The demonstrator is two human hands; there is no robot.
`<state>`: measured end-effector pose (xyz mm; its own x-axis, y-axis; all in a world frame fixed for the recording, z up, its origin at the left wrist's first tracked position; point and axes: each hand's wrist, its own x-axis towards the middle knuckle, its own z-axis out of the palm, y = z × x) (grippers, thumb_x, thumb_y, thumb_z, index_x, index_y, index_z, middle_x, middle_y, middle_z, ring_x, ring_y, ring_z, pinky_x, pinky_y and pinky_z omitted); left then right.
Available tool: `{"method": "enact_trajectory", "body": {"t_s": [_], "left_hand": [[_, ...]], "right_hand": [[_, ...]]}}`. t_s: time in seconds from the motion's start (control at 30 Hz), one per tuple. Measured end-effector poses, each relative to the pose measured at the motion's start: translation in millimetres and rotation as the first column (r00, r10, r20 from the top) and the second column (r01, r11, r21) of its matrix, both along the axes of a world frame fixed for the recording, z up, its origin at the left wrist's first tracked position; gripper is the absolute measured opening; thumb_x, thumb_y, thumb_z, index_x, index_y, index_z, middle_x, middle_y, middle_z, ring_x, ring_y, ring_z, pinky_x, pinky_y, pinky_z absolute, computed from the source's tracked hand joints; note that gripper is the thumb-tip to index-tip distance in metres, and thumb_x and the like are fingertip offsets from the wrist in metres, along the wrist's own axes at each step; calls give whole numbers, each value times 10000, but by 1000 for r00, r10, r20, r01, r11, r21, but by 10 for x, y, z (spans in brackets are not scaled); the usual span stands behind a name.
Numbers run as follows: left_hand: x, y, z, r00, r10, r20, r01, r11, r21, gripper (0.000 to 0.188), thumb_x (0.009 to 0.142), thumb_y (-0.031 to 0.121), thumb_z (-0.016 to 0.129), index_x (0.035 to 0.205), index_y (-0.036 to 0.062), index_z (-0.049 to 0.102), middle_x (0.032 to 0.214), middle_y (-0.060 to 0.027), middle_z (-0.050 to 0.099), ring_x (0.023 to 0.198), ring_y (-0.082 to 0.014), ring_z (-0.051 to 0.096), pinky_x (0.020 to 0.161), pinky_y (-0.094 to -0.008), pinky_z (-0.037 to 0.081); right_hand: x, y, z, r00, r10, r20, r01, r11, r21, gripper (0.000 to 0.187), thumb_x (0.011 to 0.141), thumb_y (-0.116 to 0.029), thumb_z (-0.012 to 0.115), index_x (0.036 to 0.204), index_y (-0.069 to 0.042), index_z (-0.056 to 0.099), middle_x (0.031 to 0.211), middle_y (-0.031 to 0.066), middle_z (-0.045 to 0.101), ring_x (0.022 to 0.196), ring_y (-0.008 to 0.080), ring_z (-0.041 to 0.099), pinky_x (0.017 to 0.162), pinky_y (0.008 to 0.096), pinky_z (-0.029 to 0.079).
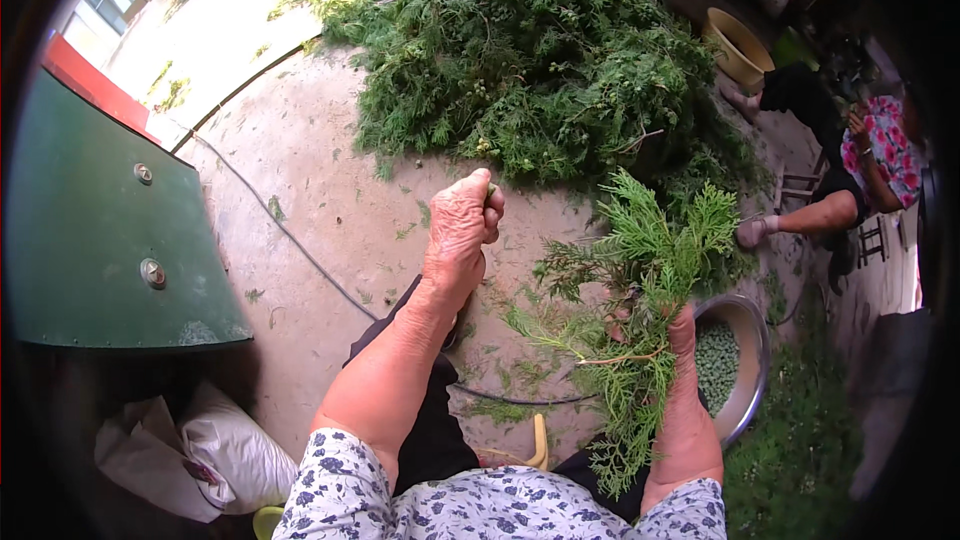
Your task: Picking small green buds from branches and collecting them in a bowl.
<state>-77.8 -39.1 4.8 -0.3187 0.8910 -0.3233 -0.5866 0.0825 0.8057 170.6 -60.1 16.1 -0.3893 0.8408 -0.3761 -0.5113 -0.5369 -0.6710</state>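
Note:
My right hand is closed around a leafy evergreen branch, its flat green sprays hiding most of the fingers. The cut end of a bare twig sticks out to the left. My left hand is raised ahead of me, to the left of the branch, with its fingers curled into a fist. A bit of green shows at its fingertips, too small to name. Just right of my right wrist stands a metal basin partly hidden by my arm, holding many small green round cones.
A large heap of evergreen branches lies ahead. A seated person is at right, near a tan tub. A black cable crosses the floor. At left are a green metal door and white sacks.

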Motion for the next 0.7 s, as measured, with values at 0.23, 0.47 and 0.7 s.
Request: {"method": "enact_trajectory", "body": {"t_s": [0.23,0.47,0.7], "left_hand": [[171,51,125,953,-248,175,241,969,59,203,882,171,503,1006,12,527,845,-69,577,603,-94,507,514,-223,420],[194,16,72,860,-497,113,497,867,24,262,872,285,576,949,36,601,886,-8,583,634,-56,474,510,-213,406],[209,-42,56,860,-511,12,510,859,45,201,845,222,622,909,33,596,724,16,550,500,-53,454,455,-200,385]], "right_hand": [[345,219,-512,958,129,-255,-124,992,37,334,827,-169,582,1050,69,507,943,192,583,791,311,597,593,482,523],[300,160,-510,982,47,-186,-46,999,7,355,825,-183,589,1078,51,502,927,192,583,772,320,595,595,471,527],[416,261,-692,955,120,-270,-122,992,8,427,816,-250,607,1078,68,495,927,208,585,755,327,614,574,453,533]]}}
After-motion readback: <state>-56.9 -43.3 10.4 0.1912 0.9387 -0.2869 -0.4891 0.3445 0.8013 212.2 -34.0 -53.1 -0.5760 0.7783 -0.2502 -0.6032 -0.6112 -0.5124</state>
